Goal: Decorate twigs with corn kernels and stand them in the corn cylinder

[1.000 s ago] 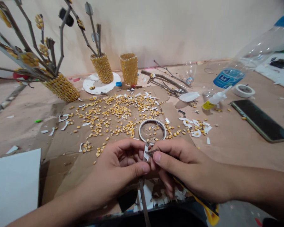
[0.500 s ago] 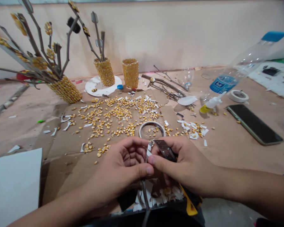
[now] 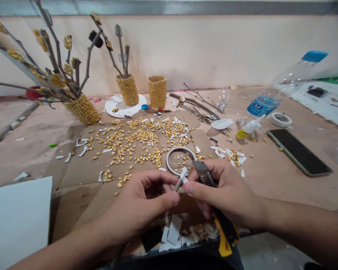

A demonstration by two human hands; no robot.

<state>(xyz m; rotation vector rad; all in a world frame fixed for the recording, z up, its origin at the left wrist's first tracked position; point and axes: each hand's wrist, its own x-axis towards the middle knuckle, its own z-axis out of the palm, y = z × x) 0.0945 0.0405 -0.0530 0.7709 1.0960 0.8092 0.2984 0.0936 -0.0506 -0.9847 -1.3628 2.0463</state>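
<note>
In my left hand (image 3: 146, 204) a thin twig (image 3: 178, 183) is pinched between thumb and fingers, its top leaning right. White tape (image 3: 184, 173) wraps the tip, with a loose end sticking out. My right hand (image 3: 228, 193) grips a box cutter (image 3: 203, 173) with a dark blade and a black-and-yellow handle; its thumb and forefinger also touch the tape end. Just beyond the fingers lies a tape roll (image 3: 169, 167). Under the hands are white paper scraps (image 3: 174, 228) and loose kernels. The twig's lower part is mostly hidden behind my left hand.
Corn kernels (image 3: 142, 137) and scraps spread across the cardboard. Corn-covered cups, one (image 3: 157, 92) without twigs, stand behind. To the right are a glue bottle (image 3: 249, 127), a plastic bottle (image 3: 263, 107), a phone (image 3: 300, 152) and a second tape roll (image 3: 281, 119). A white board (image 3: 19, 221) lies left.
The twig has tilted, its taped tip moving up and right. The tape's loose end now stands out from it. My right hand and the cutter have shifted slightly right. The camera view has tipped up.
</note>
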